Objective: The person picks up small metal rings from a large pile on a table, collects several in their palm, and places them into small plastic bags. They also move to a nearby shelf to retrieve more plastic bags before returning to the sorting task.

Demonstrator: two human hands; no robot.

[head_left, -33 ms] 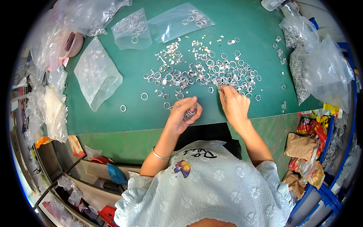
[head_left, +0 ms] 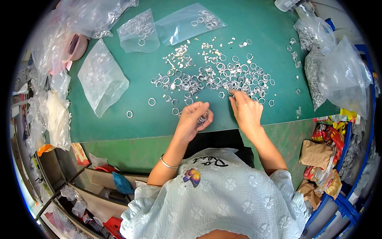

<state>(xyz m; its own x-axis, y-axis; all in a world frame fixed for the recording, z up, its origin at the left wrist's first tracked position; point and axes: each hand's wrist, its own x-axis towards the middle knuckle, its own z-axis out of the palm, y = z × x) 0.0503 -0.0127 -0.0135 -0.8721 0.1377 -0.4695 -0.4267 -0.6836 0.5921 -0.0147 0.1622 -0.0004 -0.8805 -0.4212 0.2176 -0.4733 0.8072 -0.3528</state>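
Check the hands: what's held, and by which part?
Left hand cups a small stack of metal rings in curled fingers. Right hand has fingertips at the loose ring pile; any grip there can't be told.

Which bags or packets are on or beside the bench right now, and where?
Two clear flat plastic bags of metal rings, far edge, centre.
Clear empty-looking plastic bag, left on green mat.
Bulging clear plastic bags, right edge.
Red-and-yellow snack packets, right, below the bench.
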